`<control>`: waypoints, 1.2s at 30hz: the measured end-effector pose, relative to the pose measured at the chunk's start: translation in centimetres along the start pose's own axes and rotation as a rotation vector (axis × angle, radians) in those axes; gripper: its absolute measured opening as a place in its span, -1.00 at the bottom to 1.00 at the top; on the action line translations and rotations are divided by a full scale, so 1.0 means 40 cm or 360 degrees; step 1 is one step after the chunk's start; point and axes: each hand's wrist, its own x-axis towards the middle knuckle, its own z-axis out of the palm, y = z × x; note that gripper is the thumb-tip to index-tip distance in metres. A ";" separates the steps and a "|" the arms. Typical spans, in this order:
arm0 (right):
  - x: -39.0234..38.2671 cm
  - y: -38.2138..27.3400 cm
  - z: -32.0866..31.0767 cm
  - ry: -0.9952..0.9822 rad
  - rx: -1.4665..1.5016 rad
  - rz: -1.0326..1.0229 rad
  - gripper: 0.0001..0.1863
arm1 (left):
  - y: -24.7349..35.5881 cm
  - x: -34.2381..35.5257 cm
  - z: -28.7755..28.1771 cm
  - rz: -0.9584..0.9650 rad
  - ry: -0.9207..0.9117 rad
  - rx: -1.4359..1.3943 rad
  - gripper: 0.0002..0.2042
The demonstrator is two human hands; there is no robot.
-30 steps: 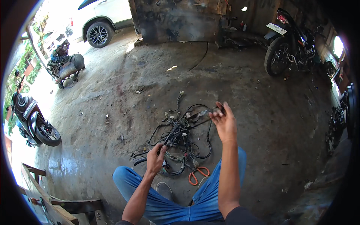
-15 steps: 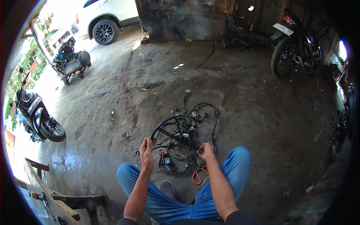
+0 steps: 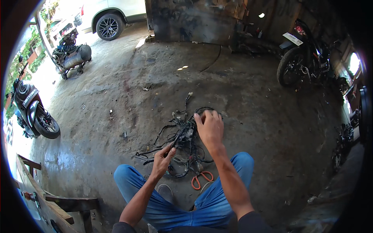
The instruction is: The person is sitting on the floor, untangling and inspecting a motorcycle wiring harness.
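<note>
A tangled black wiring harness [image 3: 188, 145] with many branches and pale connectors lies on the floor in front of my feet. My left hand [image 3: 162, 161] pinches one of its black cables, which slants up to the right. At the far right side of the tangle, my right hand [image 3: 210, 130] has its fingers curled over a black cable of the harness; the fingertips are partly hidden. Scissors with orange loop handles [image 3: 195, 182] lie by the near edge of the harness, close to my shoe, and their blades are not clearly visible.
A wooden bench [image 3: 58, 211] stands at the lower left. Motorcycles are parked at left [image 3: 37, 108] and right [image 3: 297, 58]. An air compressor [image 3: 74, 58] and a white car [image 3: 112, 17] are farther back. Small debris dots the rough concrete floor [image 3: 116, 89].
My right hand has moved up and away from me to the far side of the harness. My left hand has shifted right with its cable, and the black loop beside it has changed shape.
</note>
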 end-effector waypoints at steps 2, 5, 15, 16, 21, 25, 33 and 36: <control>0.051 -0.031 -0.027 -0.0074 0.0188 -0.0283 -0.74 | -0.028 0.009 0.007 0.0049 0.0037 0.0060 -0.53; 0.091 -0.035 0.005 0.0030 0.0032 -0.0552 -0.76 | -0.009 0.000 0.024 0.0028 -0.0044 0.0358 -0.56; -0.119 0.052 0.048 0.0318 0.1110 0.0424 -0.83 | -0.010 0.034 -0.009 0.0063 0.0157 -0.0168 -0.52; -0.165 0.066 0.109 0.0112 0.1396 0.0650 -0.77 | -0.012 0.038 -0.001 0.0067 0.0157 -0.0180 -0.52; -0.171 0.011 0.166 -0.1145 0.3082 0.1564 -0.52 | -0.015 0.007 0.016 0.0001 -0.0074 -0.0025 -0.52; -0.154 -0.012 0.186 -0.0893 0.2806 0.1228 -0.70 | -0.020 0.004 0.011 0.0027 -0.0105 -0.0020 -0.58; -0.227 0.004 0.190 -0.0626 0.2215 0.1317 -0.49 | -0.046 0.012 0.015 -0.0014 -0.0098 -0.0088 -0.70; -0.257 0.063 0.267 -0.0585 0.1662 0.0905 -0.32 | -0.018 0.005 0.044 0.0181 -0.0047 0.0078 -0.80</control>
